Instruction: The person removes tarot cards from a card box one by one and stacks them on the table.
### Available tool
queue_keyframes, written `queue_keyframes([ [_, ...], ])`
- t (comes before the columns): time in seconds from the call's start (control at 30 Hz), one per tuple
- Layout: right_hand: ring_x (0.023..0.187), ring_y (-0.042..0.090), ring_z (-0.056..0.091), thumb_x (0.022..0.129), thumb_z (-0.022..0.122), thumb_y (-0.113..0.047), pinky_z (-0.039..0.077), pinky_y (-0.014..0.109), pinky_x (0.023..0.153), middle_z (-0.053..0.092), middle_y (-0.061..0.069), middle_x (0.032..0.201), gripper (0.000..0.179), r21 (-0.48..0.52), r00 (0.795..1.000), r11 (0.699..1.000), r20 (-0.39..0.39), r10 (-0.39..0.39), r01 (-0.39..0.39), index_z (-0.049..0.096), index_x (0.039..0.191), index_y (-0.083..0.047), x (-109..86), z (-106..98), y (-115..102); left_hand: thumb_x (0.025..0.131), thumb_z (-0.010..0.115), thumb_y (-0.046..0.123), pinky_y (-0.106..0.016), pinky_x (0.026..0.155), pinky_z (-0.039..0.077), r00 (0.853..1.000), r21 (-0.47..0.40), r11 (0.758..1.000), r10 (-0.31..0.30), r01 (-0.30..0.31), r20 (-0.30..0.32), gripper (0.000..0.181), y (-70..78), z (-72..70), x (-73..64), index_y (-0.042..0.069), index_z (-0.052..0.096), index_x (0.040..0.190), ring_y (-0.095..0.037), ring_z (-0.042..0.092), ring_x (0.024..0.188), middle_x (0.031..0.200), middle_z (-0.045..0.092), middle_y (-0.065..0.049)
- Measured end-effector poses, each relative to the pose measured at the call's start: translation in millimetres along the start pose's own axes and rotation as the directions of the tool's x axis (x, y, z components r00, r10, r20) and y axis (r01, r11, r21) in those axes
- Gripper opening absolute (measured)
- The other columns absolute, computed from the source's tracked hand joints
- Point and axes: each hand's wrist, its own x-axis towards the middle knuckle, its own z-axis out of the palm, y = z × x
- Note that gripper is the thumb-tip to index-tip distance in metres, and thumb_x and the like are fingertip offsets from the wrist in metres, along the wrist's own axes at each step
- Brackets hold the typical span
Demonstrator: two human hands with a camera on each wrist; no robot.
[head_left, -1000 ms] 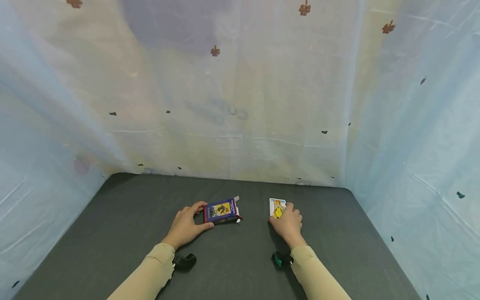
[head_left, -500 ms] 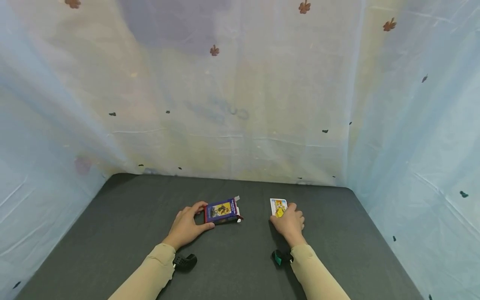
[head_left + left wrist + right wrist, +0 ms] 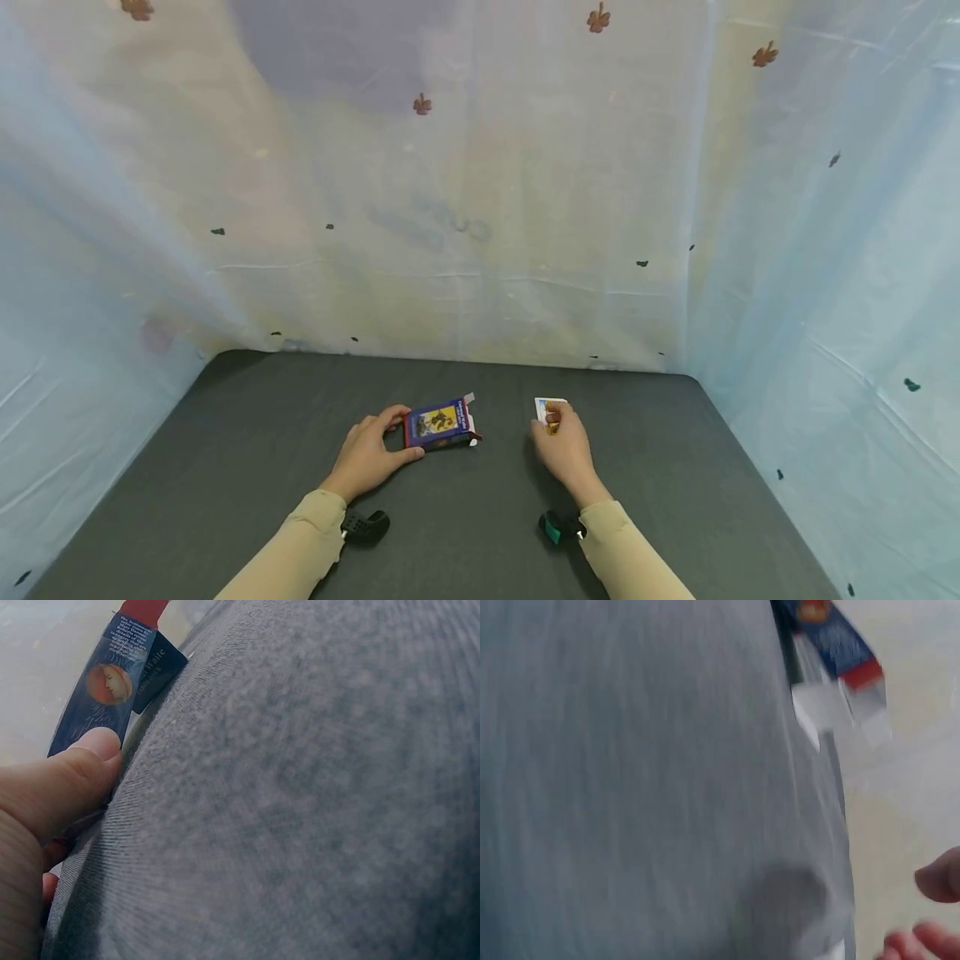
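My left hand point(image 3: 366, 457) grips the left end of a blue tarot card box point(image 3: 437, 421), which lies picture side up. Flaps stick out at the box's right end. In the left wrist view the thumb presses the box's narrow side point(image 3: 101, 690), and the other fingers are mostly hidden. To the right, a white-bordered picture card point(image 3: 541, 410) lies partly hidden under my right hand point(image 3: 565, 447). Blurred in the right wrist view, the thumb point(image 3: 941, 876) and fingers point(image 3: 922, 941) of that hand stand apart, with a white edge low on the table beside them.
A dark grey table point(image 3: 480, 525) bears both items. Pale sheeting point(image 3: 480, 192) with small leaf shapes rises behind it and along both sides. Black straps point(image 3: 367, 527) sit at the wrists, below beige sleeves point(image 3: 300, 542).
My right hand has shifted slightly left and forward over the card, covering more of its picture. The left hand and the box stay as they were.
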Motion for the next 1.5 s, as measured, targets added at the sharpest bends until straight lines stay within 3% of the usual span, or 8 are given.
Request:
queue_keyframes([
  [0.1, 0.083, 0.019, 0.058, 0.094, 0.063, -0.016, 0.049, 0.035, 0.07, 0.063, 0.006, 0.096, 0.029, 0.107, 0.995, 0.992, 0.061, -0.074, 0.067, 0.06, 0.117, 0.0, -3.4, 9, -6, 0.072, 0.075, 0.064, -0.053, 0.09, 0.038, 1.0, -0.005, 1.0, 0.0, 0.0, 0.001, 0.076, 0.2, -0.7, -1.1, 0.034, 0.049, 0.137, -0.024, 0.05, 0.108, 0.125, 0.059, 0.006],
  [0.23, 0.076, 0.013, 0.056, 0.095, 0.062, -0.018, 0.047, 0.029, 0.064, 0.06, 0.0, 0.089, 0.022, 0.149, 0.986, 0.984, 0.123, -0.116, 0.097, 0.063, 0.112, -0.004, -7.8, 19, -11, 0.072, 0.077, 0.061, -0.054, 0.092, 0.037, 1.0, -0.011, 1.0, 0.001, -0.001, 0.005, 0.077, 1.7, -2.0, -2.0, 0.032, 0.049, 0.138, -0.024, 0.05, 0.109, 0.126, 0.059, 0.005],
  [0.87, 0.073, 0.014, 0.054, 0.095, 0.063, -0.017, 0.045, 0.026, 0.063, 0.059, -0.001, 0.083, 0.011, 0.143, 0.971, 0.983, 0.194, -0.144, 0.117, 0.066, 0.101, -0.009, -12.9, 39, -15, 0.071, 0.077, 0.061, -0.053, 0.092, 0.036, 1.0, -0.013, 1.0, 0.003, -0.003, 0.002, 0.076, -0.8, -2.0, 0.5, 0.037, 0.047, 0.136, -0.022, 0.05, 0.109, 0.129, 0.059, 0.006],
  [1.5, 0.07, 0.013, 0.052, 0.097, 0.061, -0.02, 0.044, 0.026, 0.061, 0.058, -0.004, 0.081, 0.008, 0.123, 0.962, 0.984, 0.228, -0.151, 0.125, 0.066, 0.099, -0.014, -14.1, 44, -19, 0.072, 0.076, 0.063, -0.052, 0.092, 0.037, 1.0, -0.022, 1.0, 0.001, -0.001, 0.004, 0.075, -0.3, -3.4, 0.3, 0.037, 0.047, 0.135, -0.022, 0.049, 0.109, 0.13, 0.059, 0.007],
])
